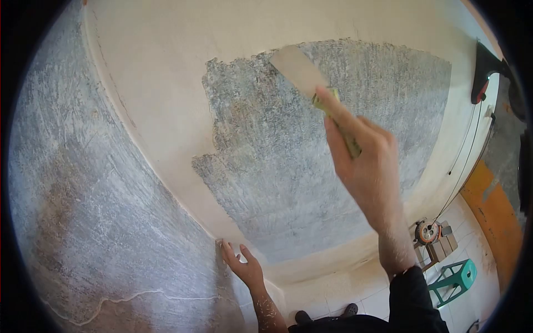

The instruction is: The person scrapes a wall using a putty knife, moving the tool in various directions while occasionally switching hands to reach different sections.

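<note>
The left hand (pixel 247 270), thumb and fingers spread, is at the pale wall's (pixel 161 100) lower left edge. Next, a scraper (pixel 298 69) has its blade at the grey patch's (pixel 311 183) top edge, the right hand's (pixel 371 152) fingers wrapped round its handle. Rightward: a cord reel (pixel 426 232), then a green stool (pixel 459 279).

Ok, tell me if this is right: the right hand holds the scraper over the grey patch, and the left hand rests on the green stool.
One part is wrong: the head view shows the left hand at the corner between the cream wall and the grey wall, not on the green stool. The right hand does hold the scraper over the grey patch.
</note>
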Tool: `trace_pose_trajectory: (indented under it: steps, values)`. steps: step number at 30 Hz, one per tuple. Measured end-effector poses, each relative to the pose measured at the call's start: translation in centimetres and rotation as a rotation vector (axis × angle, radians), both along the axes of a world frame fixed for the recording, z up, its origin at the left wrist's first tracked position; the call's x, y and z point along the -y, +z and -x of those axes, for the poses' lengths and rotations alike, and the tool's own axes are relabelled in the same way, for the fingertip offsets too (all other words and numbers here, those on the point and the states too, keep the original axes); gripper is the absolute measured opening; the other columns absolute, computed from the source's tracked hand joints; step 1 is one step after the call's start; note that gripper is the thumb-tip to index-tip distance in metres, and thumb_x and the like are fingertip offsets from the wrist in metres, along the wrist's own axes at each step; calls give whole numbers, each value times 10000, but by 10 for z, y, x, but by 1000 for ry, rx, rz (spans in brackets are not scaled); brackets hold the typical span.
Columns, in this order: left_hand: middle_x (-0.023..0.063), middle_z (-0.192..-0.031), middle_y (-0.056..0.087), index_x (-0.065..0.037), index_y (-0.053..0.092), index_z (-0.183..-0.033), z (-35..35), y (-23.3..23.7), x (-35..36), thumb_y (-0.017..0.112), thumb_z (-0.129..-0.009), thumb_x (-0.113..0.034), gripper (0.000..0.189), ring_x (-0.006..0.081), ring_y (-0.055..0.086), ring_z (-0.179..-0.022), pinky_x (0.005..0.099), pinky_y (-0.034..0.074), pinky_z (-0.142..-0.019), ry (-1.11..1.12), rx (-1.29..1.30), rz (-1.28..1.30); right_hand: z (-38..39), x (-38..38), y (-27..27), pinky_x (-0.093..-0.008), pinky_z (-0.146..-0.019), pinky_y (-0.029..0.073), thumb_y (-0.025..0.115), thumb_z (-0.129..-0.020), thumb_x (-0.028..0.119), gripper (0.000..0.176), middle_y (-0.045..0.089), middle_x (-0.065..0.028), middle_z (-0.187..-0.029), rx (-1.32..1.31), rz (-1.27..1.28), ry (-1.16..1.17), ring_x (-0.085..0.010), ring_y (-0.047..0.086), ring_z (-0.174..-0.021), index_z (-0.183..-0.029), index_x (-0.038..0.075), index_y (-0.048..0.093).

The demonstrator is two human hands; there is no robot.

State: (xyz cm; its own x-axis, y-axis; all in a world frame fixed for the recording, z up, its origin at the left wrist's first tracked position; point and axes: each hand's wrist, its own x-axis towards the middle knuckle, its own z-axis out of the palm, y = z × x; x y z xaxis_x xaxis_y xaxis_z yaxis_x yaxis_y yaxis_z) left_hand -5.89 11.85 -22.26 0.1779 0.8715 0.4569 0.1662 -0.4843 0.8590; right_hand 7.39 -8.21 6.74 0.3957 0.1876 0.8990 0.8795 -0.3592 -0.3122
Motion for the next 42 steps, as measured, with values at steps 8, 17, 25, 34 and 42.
trace_pose_trajectory:
  steps: [8, 17, 25, 34, 42]
  values:
    - [168, -1515, 313, -61, 329, -1495, 5, 7, 5, 552, -956, -132, 588, 323, 438, -1332, 445, 442, -964, -19, -41, 39, -27, -6, 6, -332, -445, 375, 638, -934, 137, 379, 497, -23, -571, 139, 24, 78, -117, 461, -459, -1305, 213, 630]
    - [157, -1524, 280, -62, 312, -1505, 12, 8, 6, 573, -950, -144, 619, 343, 348, -1392, 467, 426, -1001, -72, -115, 11, -13, -15, 8, -313, -483, 373, 636, -929, 108, 404, 463, -16, -595, 67, 93, 111, -103, 434, -510, -1318, 220, 626]
    - [129, -1519, 289, -106, 303, -1520, 15, 10, 4, 582, -963, -180, 628, 298, 391, -1339, 423, 438, -945, -96, -115, 25, -4, -24, -5, -315, -483, 387, 647, -916, 95, 410, 485, -17, -639, 95, 27, 135, -123, 453, -517, -1307, 219, 632]
    - [152, -1513, 266, -78, 317, -1511, 23, 17, 3, 586, -954, -165, 625, 348, 328, -1389, 475, 445, -986, -172, -90, 95, 2, -22, -23, -332, -490, 470, 664, -900, 120, 441, 543, -71, -718, 117, 235, 91, -178, 576, -536, -1320, 243, 608]
    - [180, -1505, 258, -112, 284, -1530, 23, 12, -4, 589, -963, -201, 650, 349, 343, -1376, 466, 457, -975, -191, -85, 101, 15, -39, -57, -324, -526, 470, 697, -906, 184, 469, 641, -110, -823, -314, 154, 461, -167, 621, -619, -1296, 22, 495]
